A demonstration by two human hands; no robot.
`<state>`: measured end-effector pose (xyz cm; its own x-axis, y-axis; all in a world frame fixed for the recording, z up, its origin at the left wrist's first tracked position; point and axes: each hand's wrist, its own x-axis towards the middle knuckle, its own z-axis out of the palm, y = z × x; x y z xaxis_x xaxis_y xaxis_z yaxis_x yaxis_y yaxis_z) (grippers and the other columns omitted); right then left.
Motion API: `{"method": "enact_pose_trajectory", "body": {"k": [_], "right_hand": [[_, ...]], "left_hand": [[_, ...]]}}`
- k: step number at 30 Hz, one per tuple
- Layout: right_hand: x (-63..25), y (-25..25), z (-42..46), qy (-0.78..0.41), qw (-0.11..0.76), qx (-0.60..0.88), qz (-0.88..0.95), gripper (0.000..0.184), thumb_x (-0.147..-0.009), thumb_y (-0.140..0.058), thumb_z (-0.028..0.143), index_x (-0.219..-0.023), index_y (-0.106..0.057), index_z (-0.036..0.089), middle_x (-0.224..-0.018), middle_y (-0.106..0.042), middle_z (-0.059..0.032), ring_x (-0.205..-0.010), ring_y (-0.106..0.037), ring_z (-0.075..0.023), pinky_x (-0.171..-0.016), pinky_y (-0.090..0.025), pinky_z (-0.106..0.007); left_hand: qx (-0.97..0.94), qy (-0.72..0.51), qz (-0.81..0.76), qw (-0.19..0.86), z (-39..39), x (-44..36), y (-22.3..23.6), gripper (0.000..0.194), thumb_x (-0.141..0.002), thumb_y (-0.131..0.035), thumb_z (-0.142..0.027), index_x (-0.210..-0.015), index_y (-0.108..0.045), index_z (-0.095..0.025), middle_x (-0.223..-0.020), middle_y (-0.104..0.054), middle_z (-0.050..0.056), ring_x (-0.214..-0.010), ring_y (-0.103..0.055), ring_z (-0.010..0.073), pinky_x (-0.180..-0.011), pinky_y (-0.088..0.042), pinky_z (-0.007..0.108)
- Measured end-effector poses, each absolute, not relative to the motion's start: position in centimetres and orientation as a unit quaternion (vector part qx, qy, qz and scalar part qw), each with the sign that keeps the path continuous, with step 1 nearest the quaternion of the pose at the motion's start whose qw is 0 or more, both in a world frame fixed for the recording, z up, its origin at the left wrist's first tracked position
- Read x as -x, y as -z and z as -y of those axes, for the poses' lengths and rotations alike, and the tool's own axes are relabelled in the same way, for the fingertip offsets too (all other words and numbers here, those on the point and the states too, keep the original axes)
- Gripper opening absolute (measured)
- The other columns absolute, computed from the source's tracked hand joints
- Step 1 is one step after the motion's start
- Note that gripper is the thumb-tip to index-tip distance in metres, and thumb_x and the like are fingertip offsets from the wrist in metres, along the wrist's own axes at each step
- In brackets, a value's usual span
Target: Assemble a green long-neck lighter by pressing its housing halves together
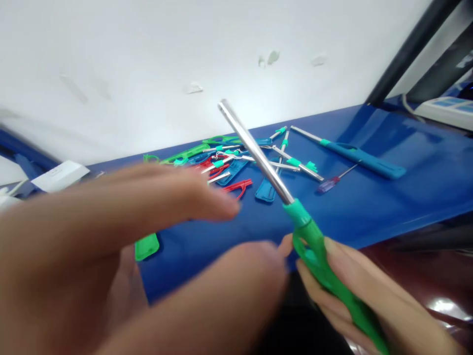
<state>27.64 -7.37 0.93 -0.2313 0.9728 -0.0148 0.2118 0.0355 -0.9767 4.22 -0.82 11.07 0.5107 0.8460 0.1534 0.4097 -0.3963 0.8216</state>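
In my right hand [354,281] is a green lighter [321,256] with a long metal tube, a teal collar and a trigger loop. The tube slants up and to the left, above the table. Close to the camera at the left, my left hand [121,256] is blurred, with thumb and index finger spread apart and nothing between them. Its fingertips are left of the lighter and apart from it. Behind, a pile holds several metal tubes, red lighter parts [236,186], blue casing halves [266,190] and green casing halves [192,152].
A blue lighter [362,157] and a small screwdriver [328,185] lie on the blue table [388,197] at the right. A green casing end [147,246] shows behind my left hand. A white box [61,175] stands left; a power strip [447,109] sits far right. The white wall [148,59] rises behind.
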Motion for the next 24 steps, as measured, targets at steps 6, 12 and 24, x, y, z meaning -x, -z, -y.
{"method": "enact_pose_trajectory", "body": {"k": [6, 12, 24], "right_hand": [[-23.6, -1.6, 7.1, -0.878, 0.349, 0.264, 0.192, 0.063, -0.098, -0.065, 0.086, -0.106, -0.074, 0.024, -0.056, -0.035, 0.0117, -0.041, -0.023, -0.0037, -0.039, -0.028, -0.008], [-21.3, 0.7, 7.1, -0.802, 0.386, 0.378, 0.254, 0.073, -0.095, -0.061, 0.092, -0.099, -0.08, 0.022, -0.073, -0.065, -0.0005, -0.071, -0.068, -0.0126, -0.079, -0.063, -0.021], [-21.5, 1.2, 6.3, -0.639, 0.427, 0.393, 0.505, 0.085, -0.084, -0.09, 0.066, -0.16, -0.061, 0.041, -0.128, -0.082, -0.0064, -0.121, -0.08, -0.0344, -0.098, -0.069, -0.045]], "left_hand": [[-0.682, -0.362, -0.351, 0.53, 0.9, -6.6, -9.0, 0.044, -0.112, -0.054, -0.058, -0.114, -0.08, -0.022, -0.102, -0.08, 0.012, -0.113, -0.078, 0.0362, -0.09, -0.066, 0.045], [-0.512, -0.42, -0.272, 0.697, 1.5, -7.4, -5.9, 0.05, -0.12, -0.043, -0.057, -0.112, -0.076, -0.02, -0.11, -0.083, 0.012, -0.113, -0.078, 0.0294, -0.104, -0.06, 0.042], [-0.461, -0.548, -0.305, 0.628, 0.5, -9.2, -6.8, 0.042, -0.119, -0.054, -0.05, -0.085, -0.052, -0.025, -0.068, -0.061, -0.004, -0.079, -0.074, 0.019, -0.085, -0.063, 0.033]]}}
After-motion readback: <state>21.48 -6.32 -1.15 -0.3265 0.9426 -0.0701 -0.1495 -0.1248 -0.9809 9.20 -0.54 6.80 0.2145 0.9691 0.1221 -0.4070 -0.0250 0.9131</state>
